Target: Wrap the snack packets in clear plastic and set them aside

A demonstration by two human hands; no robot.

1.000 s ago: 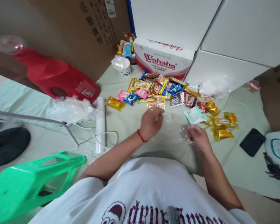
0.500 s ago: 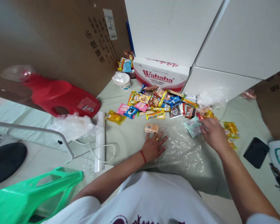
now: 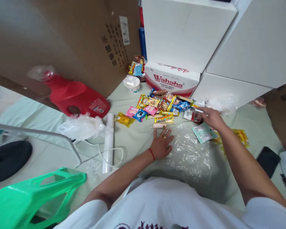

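Observation:
My left hand (image 3: 161,144) lies spread on a clear plastic sheet or bag (image 3: 192,152), fingertips close to a small wrapped snack (image 3: 159,126). My right hand (image 3: 212,118) reaches to the right end of the snack pile, fingers closed around a thin white-edged item (image 3: 198,110) whose kind I cannot tell. Below its fingers are a black-and-white packet (image 3: 188,115) and a dark brown packet (image 3: 196,117), partly covered. A mint-green packet (image 3: 204,133) lies nearer me, beside the plastic. Yellow, pink and blue packets (image 3: 163,106) make up the pile.
Behind the pile stand a Wahaba-style water carton (image 3: 173,78) and a paper cup (image 3: 132,85). On the left are a red jug (image 3: 78,97), a white roll (image 3: 108,143) and a green stool (image 3: 38,194). Yellow packets (image 3: 240,136) and a black object (image 3: 268,160) lie right.
My right hand has left the mint-green packet and moved forward and left to the pile. The small snack by my left hand sits farther forward, nearer the pile. The view has shifted slightly.

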